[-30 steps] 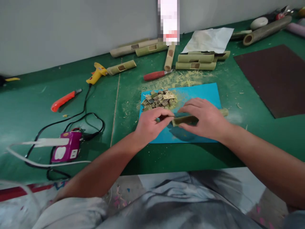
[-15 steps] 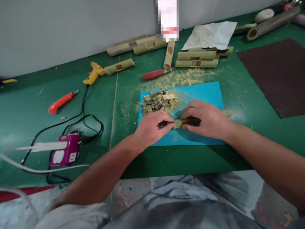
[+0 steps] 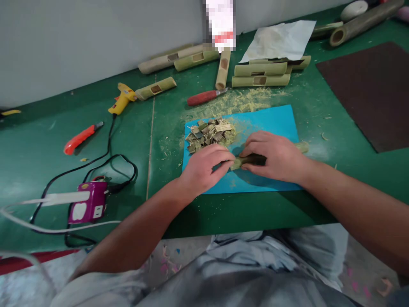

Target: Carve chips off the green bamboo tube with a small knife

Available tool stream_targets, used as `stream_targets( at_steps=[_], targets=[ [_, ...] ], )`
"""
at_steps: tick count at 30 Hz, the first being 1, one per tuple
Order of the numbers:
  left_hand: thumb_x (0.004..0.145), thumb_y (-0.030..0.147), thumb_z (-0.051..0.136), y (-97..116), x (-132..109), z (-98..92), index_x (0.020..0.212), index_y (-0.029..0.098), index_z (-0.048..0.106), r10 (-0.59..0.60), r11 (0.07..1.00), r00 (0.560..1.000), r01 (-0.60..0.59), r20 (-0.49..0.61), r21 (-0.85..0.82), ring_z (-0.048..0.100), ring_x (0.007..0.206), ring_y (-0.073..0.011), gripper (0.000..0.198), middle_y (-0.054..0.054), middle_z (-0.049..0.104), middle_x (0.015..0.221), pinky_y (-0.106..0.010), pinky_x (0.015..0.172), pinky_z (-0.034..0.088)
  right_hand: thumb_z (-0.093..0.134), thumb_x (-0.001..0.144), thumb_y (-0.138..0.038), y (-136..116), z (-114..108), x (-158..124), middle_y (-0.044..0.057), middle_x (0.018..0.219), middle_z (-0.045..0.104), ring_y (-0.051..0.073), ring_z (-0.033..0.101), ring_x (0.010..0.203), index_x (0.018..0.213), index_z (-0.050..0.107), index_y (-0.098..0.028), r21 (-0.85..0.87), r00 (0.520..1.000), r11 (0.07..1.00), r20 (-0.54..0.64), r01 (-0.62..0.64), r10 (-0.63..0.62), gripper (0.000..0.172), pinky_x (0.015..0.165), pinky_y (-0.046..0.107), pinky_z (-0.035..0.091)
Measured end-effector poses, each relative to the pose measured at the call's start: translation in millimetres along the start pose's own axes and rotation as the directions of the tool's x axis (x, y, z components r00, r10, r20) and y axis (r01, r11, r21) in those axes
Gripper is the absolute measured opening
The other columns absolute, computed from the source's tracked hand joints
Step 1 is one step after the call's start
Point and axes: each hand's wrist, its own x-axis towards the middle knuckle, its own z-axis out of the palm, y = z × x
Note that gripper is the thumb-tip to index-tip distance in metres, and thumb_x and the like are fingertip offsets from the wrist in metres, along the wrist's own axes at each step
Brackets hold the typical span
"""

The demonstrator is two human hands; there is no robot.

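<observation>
A bamboo tube (image 3: 237, 163) lies across the blue sheet (image 3: 277, 119), with its right end poking out past my right hand. My right hand (image 3: 276, 155) is wrapped over the tube, thumb on the near side and fingers on the far side. At the tube's left end, the thumb and fingertips of my left hand (image 3: 203, 168) are pinched together against it. The opening in the tube is dark and partly covered by my right fingers. Beyond my left hand sits a heap of small bamboo chips (image 3: 209, 133) on the sheet.
A red-handled carving knife (image 3: 202, 98) lies amid pale shavings. Cut bamboo tubes (image 3: 260, 81) stand behind, some under white paper (image 3: 277, 40). To the left are a yellow glue gun (image 3: 122, 100), an orange utility knife (image 3: 79, 139) and a purple power adapter (image 3: 88, 200) with cables. A dark board (image 3: 367, 94) lies right.
The view has shifted slightly, moving the bench items a little up and left. My left thumb and fingertips have come closer together at the tube's end. My right hand keeps its hold.
</observation>
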Motion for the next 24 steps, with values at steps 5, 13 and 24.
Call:
stream_targets(
  at_steps=[5,13,24],
  targets=[
    [0.093,0.022,0.067,-1.1,0.5,-0.6,0.096,0.018,0.070,0.034,0.999,0.999,-0.033,-0.019,0.026,0.070,0.091,-0.0165,0.006,-0.006,0.073,0.097,-0.026,0.085,0.055,0.064,0.088,-0.036,0.2,-0.7,0.4,0.009,0.099,0.068,0.024,0.062,0.097,0.091,0.070,-0.021,-0.003,1.000,1.000,0.014,-0.002,0.002,0.016,0.081,0.037,0.048],
    [0.097,0.021,0.061,-2.6,1.5,2.5,0.097,0.017,0.071,0.056,0.993,0.998,-0.053,-0.028,0.105,0.068,0.092,-0.0154,0.010,-0.006,0.071,0.098,-0.027,0.086,0.055,0.063,0.088,-0.037,-0.6,-1.0,1.5,0.008,0.097,0.068,0.024,0.062,0.097,0.090,0.071,-0.021,0.005,1.000,1.000,0.016,-0.017,0.017,0.019,0.079,0.035,0.047],
    [0.098,0.020,0.058,-3.6,3.6,3.0,0.094,0.016,0.069,0.098,0.983,0.995,-0.095,-0.014,0.159,0.066,0.089,-0.0147,0.012,-0.005,0.069,0.094,-0.026,0.084,0.053,0.063,0.088,-0.038,1.4,1.5,1.0,0.008,0.095,0.067,0.023,0.061,0.093,0.086,0.071,-0.020,0.016,1.000,1.000,-0.007,0.016,-0.016,0.019,0.078,0.035,0.046]
  ],
)
